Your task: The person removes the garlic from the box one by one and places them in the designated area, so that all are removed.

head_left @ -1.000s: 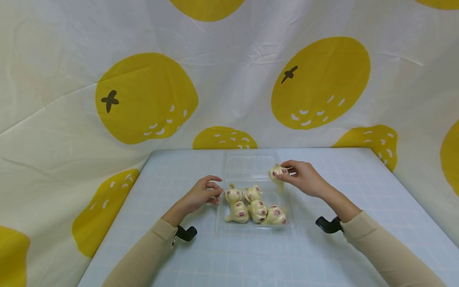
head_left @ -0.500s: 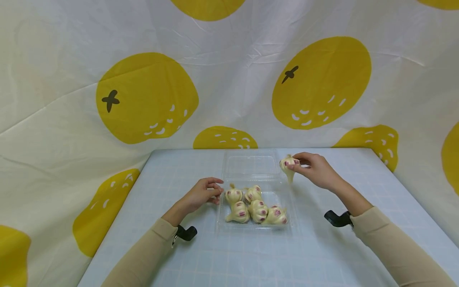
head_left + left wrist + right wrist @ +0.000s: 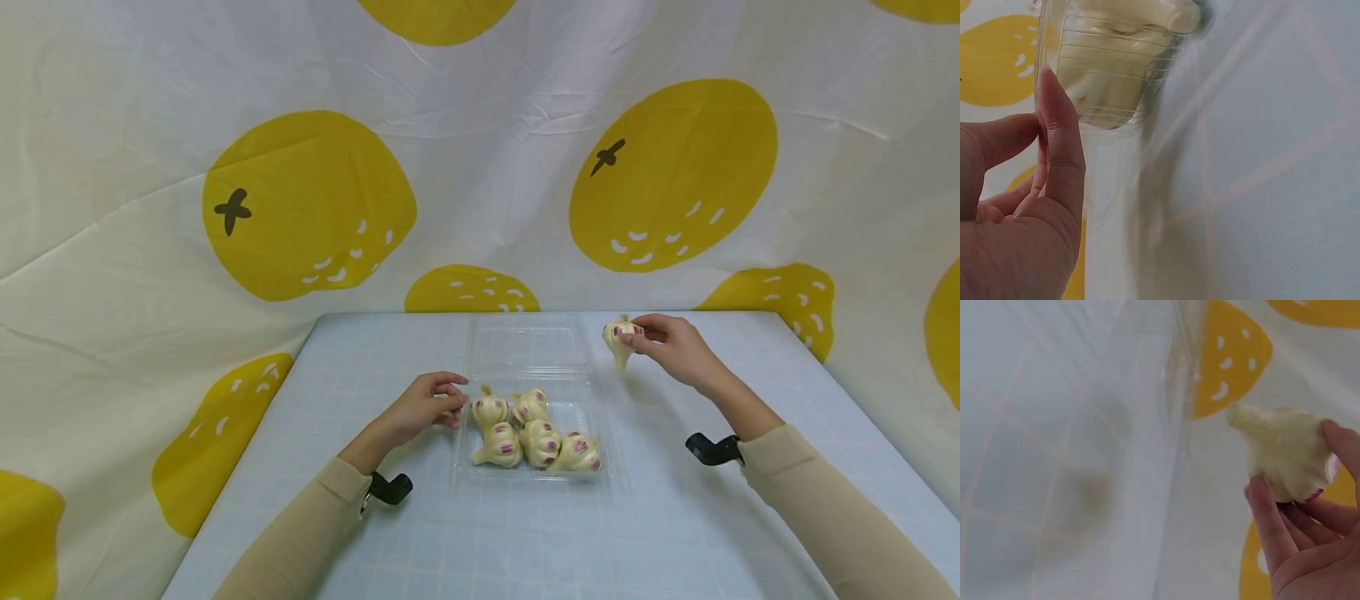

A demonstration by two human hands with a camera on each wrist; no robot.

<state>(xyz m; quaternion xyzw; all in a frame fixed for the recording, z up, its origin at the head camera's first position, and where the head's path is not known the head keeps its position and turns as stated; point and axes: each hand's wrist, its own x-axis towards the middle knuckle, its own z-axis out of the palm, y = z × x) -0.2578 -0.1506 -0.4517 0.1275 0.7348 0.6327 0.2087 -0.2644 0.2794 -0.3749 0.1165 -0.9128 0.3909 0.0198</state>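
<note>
My right hand (image 3: 681, 348) pinches a garlic bulb (image 3: 622, 339) between thumb and fingers, in the air to the right of the lid. In the right wrist view the pale bulb (image 3: 1285, 450) shows its stem pointing left. Below and to the left, a clear plastic container (image 3: 525, 476) lies on the table with several purple-marked garlic bulbs (image 3: 540, 442) in its tray. My left hand (image 3: 422, 407) is at the tray's left side. The left wrist view shows the thumb and forefinger pinching the container's rim (image 3: 1051, 44).
The container's hinged lid (image 3: 528, 346) lies folded back toward the far edge of the table. A pale blue checked cloth covers the table (image 3: 360, 533). Behind it hangs a white curtain (image 3: 487, 167) printed with yellow fruit.
My right hand has carried the garlic bulb away from over the container, to the right and farther back. The left hand stays at the rim.
</note>
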